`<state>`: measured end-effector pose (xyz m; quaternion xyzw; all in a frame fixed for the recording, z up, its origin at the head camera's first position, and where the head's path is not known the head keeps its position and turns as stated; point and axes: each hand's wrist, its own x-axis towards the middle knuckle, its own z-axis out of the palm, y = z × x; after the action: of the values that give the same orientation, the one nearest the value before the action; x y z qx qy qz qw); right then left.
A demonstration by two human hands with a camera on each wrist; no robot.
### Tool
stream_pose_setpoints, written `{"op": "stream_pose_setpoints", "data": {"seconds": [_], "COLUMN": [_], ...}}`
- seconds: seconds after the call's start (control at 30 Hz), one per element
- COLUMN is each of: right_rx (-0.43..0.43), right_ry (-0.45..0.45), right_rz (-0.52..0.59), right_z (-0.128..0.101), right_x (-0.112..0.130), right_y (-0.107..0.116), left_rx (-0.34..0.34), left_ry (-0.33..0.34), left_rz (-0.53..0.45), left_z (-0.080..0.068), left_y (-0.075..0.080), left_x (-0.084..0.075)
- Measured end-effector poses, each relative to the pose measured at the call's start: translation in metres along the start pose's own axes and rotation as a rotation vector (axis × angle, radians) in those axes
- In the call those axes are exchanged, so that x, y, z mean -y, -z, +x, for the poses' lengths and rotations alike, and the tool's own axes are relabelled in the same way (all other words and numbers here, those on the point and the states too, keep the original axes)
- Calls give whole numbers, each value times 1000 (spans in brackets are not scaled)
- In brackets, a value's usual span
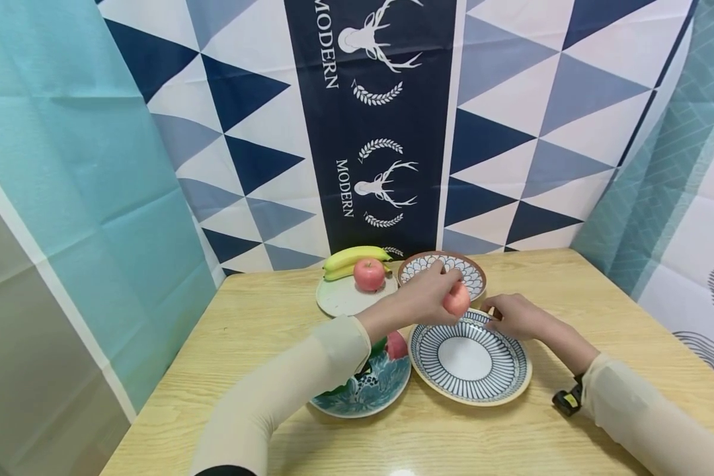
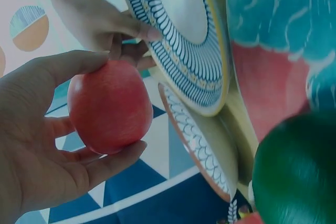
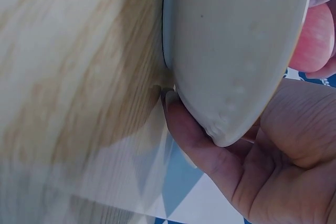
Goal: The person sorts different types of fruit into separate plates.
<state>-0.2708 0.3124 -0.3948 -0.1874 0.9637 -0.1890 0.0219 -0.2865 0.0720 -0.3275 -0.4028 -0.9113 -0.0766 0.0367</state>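
My left hand [image 1: 431,294] grips a red apple [image 2: 111,107] between thumb and fingers, raised above the far side of a blue-and-white striped plate [image 1: 465,359]. At that plate's far right rim, my right hand [image 1: 514,316] pinches the edge. The right wrist view has its fingers curled under the plate's pale underside [image 3: 231,51]. Below the left forearm lies a teal bowl [image 1: 381,390], partly hidden by the sleeve. It has a pink patch inside, and a glossy green round thing [image 2: 299,169] stands over it in the left wrist view.
Behind, a white plate [image 1: 338,301] carries bananas [image 1: 354,256] and another red apple [image 1: 369,274]. Beside it stands a brown-rimmed bowl [image 1: 476,274] with a scalloped pattern, near the striped plate. Patterned curtains [image 1: 262,132] border the wooden table [image 1: 226,370] at the back and sides.
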Motion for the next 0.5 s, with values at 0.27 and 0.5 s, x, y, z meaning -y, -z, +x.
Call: {"op": "stream_pose_setpoints", "data": {"seconds": [0.27,0.5], "right_rx": [-30,-41], "right_ry": [57,62], "right_rz": [-12,-13], "right_z": [1,0], "right_x": [-3,-4], "right_y": [0,-2], "left_rx": [16,61], "left_ry": [-39,-20], "left_rz": [0,-2], "left_z": [3,8], "left_y": [-15,-32], "left_x": [-9,-14]}}
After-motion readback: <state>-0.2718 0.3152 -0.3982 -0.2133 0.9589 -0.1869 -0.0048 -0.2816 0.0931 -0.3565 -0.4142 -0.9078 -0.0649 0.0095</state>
